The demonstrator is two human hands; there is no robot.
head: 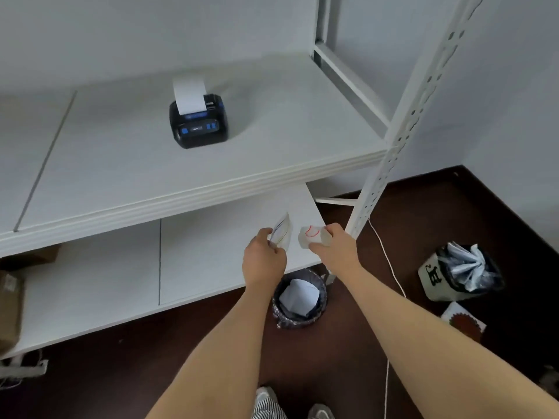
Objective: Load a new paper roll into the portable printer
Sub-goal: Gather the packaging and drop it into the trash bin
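A black portable printer (198,124) with blue buttons stands on the upper white shelf (272,140), a strip of white paper (190,93) rising from its slot. Lower down, over the lower shelf's right corner, my left hand (264,257) pinches a clear plastic bag (282,232) with blue and red lines. My right hand (334,244) grips a white paper roll (311,235) in clear wrapping with a red mark. The two hands are a little apart, both well below and to the right of the printer.
A bin (299,300) lined with a dark bag and holding white paper stands on the dark floor under my hands. A white slotted rack post (393,152) rises at right, with a white cable (390,267) beside it. Another bagged container (459,273) sits at right; cardboard boxes (10,309) at left.
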